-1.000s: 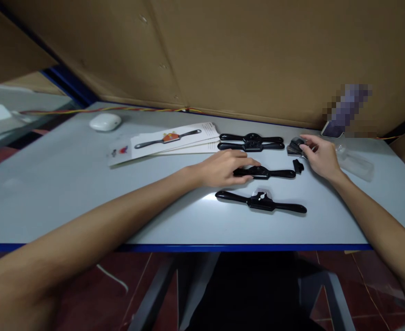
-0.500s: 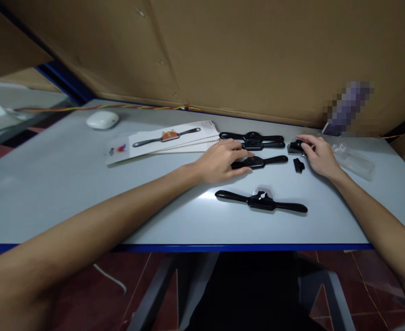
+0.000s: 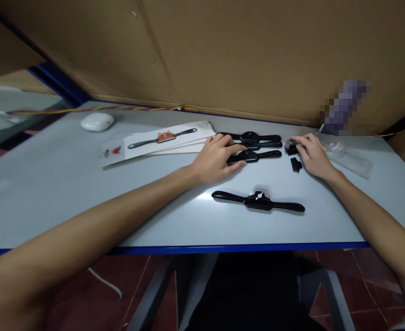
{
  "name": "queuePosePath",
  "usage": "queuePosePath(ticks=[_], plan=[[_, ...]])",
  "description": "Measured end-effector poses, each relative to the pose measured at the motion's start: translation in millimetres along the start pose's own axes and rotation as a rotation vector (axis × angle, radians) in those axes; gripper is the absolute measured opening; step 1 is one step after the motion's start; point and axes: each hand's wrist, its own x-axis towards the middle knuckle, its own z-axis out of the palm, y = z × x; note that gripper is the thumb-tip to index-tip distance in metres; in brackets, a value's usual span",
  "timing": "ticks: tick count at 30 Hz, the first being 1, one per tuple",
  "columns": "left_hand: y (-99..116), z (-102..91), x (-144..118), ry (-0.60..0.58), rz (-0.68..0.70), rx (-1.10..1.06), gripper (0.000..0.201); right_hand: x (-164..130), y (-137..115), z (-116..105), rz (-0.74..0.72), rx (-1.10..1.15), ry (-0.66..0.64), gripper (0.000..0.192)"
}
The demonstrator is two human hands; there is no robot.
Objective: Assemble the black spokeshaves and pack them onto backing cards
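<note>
Several black spokeshaves lie on the grey table [image 3: 51, 193]. My left hand [image 3: 216, 158] rests on the left handle of one spokeshave [image 3: 257, 155], which lies close behind two others [image 3: 254, 137] at the back. Another spokeshave [image 3: 257, 201] lies alone nearer the front edge. My right hand [image 3: 311, 154] covers a small pile of dark blades [image 3: 289, 148]; whether its fingers grip one I cannot tell. A small black part [image 3: 295, 164] lies just left of that hand.
Printed leaflets [image 3: 161, 138] picturing the tool lie left of the spokeshaves. A white oval object [image 3: 97, 122] sits at the back left, a clear plastic bag [image 3: 347, 156] at the right. Cardboard walls [image 3: 240, 55] stand behind the table, with a twisted cable [image 3: 102, 109] along their foot.
My left hand has slid the spokeshave away from me, up against the two at the back. My right hand has stayed on the blades.
</note>
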Motion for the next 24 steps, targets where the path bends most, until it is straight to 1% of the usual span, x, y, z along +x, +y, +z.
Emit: queuePosePath(ticks=[3, 6, 11, 14, 16, 18, 20, 24], plan=[[0, 0.3, -1, 0.01, 0.009, -0.011, 0.056, 0, -3, -6, -0.019, 0.01, -0.021, 0.043], [0, 0.3, -1, 0.02, 0.052, -0.02, 0.054, -1, -6, -15, -0.064, -0.022, -0.091, 0.039], [0, 0.5, -1, 0.054, 0.19, -0.037, 0.04, -3, -4, -26, -0.106, -0.076, -0.205, 0.037], [-1, 0.4, -1, 0.032, 0.285, -0.047, 0.035, -2, -3, -27, -0.102, -0.034, -0.229, 0.032], [-1, 0.0, 0, 0.007, 0.322, -0.053, 0.034, -1, -4, -28, -0.091, 0.008, -0.23, 0.026], [-1, -0.6, 0, -0.01, 0.332, -0.051, 0.035, 0, -6, -28, -0.084, 0.02, -0.224, 0.019], [-1, -1.3, 0, -0.02, 0.325, -0.049, 0.035, 0, -8, -29, -0.089, 0.011, -0.219, 0.016], [1, -2.1, -1, -0.039, 0.304, -0.042, 0.035, 0, -8, -29, -0.106, -0.007, -0.242, 0.027]])
